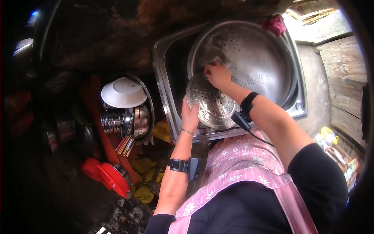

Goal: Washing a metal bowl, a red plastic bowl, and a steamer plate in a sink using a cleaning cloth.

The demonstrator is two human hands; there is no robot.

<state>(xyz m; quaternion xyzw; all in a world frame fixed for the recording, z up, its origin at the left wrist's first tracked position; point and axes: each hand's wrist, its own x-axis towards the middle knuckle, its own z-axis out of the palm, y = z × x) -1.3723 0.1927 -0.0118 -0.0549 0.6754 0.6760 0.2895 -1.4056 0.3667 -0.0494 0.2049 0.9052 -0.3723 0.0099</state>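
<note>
A round metal steamer plate (214, 99) with punched holes is tilted over the near left side of a sink. My left hand (190, 115) grips its left edge, thumb on the upper face. At the plate's far rim, my right hand (217, 75) has its fingers curled against the metal. Whether those fingers pinch the rim or hold something small is hidden. Beneath and beyond the plate, a wide, shallow metal basin (257, 64) with wet spots and drops rests across the stainless steel sink (169, 109).
A pinkish-red cloth (274, 25) hangs on the basin's far right rim. Left of the sink are a white bowl (124, 93), stacked metal bowls (141, 121) and chopsticks (125, 146). Lower down lies a red plastic container (112, 178). A plank wall (344, 82) stands at right.
</note>
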